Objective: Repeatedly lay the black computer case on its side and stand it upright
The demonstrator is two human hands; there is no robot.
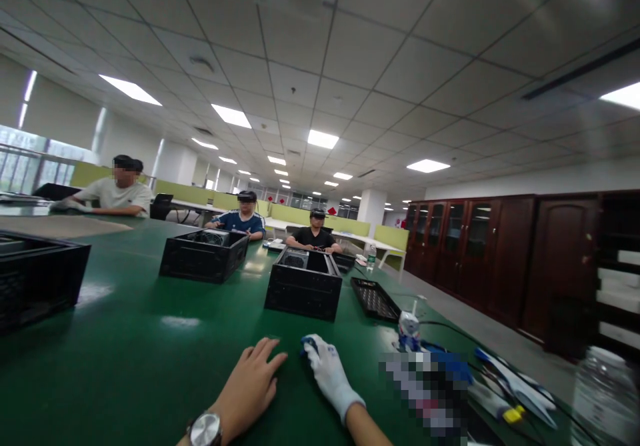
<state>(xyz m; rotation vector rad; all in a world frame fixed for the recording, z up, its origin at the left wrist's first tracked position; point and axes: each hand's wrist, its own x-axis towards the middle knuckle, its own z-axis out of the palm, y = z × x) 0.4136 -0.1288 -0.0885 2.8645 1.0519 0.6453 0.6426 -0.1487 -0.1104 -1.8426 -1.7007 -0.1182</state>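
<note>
My left hand [251, 385] is bare, with a round-faced watch [205, 429] on its wrist. Its fingers are spread low over the green tabletop [170, 373], and nothing is in them. To its right, my right hand [327, 371] wears a white glove with blue at the fingertips. Its fingers are curled down near the tabletop, which hides whatever may lie inside them. Beyond both hands stands an open black computer case [303, 293], apart from them.
More black computer cases [203, 259] stand left, one [40, 279] at the edge. A black panel [375, 298] lies right of centre. Cables, a blue-and-white item [409, 329] and a clear bottle [603, 396] are at the right. Three people [244, 223] sit across the table.
</note>
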